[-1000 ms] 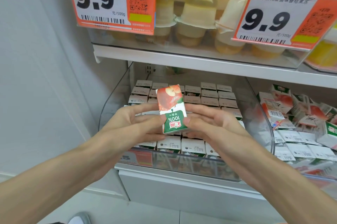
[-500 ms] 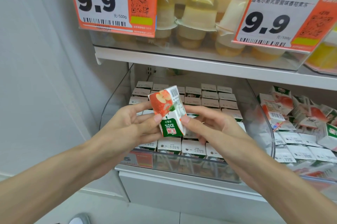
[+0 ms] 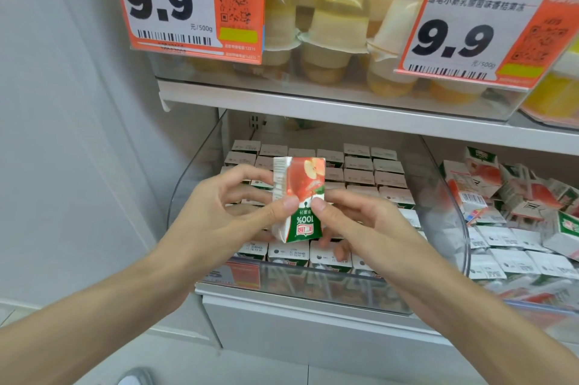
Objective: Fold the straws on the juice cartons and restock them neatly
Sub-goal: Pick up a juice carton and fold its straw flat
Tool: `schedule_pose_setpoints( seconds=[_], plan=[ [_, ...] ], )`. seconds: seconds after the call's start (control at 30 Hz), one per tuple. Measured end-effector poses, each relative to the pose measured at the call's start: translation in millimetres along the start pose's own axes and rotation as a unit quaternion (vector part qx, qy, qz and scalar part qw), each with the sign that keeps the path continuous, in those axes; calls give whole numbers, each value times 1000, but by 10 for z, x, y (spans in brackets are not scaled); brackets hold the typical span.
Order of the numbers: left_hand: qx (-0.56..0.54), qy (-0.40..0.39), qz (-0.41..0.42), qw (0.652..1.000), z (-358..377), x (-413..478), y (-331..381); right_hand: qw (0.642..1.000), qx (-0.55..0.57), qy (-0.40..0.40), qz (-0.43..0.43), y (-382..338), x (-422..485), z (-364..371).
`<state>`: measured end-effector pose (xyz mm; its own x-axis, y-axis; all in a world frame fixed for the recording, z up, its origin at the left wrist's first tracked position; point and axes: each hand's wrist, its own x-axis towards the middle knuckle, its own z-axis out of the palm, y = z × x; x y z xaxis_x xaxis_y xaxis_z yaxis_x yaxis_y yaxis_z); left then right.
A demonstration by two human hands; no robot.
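Carton: apple juice carton (image 3: 300,198) is standing upright but upside down, long axis vertical.
Hands: left hand (image 3: 219,221) and right hand (image 3: 369,228) are both pinching it.

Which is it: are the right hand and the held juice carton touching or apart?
Touching: head view shows the right hand pressing its thumb onto the juice carton.

Person seen from above: bare forearms (image 3: 94,306), left hand (image 3: 219,221) and right hand (image 3: 369,228) with short-trimmed nails (image 3: 289,203); grey shoe (image 3: 135,377) toe below.
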<state>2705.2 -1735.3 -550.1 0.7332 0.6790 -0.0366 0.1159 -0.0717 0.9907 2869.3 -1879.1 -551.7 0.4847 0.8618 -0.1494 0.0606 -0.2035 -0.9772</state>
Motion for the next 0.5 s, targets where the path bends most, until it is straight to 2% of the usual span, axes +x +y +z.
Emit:
schedule_pose_setpoints(
  seconds=[0.17, 0.27, 0.5],
  plan=[
    [91, 10, 83, 992, 25, 0, -52, 999, 19, -38, 2, 39, 6, 32],
    [116, 12, 111, 987, 8, 3, -85, 999, 36, -34, -21, 32, 14, 15],
    [149, 15, 177, 973, -15, 26, -154, 985, 169, -41, -4, -3, 57, -16]
  ],
)
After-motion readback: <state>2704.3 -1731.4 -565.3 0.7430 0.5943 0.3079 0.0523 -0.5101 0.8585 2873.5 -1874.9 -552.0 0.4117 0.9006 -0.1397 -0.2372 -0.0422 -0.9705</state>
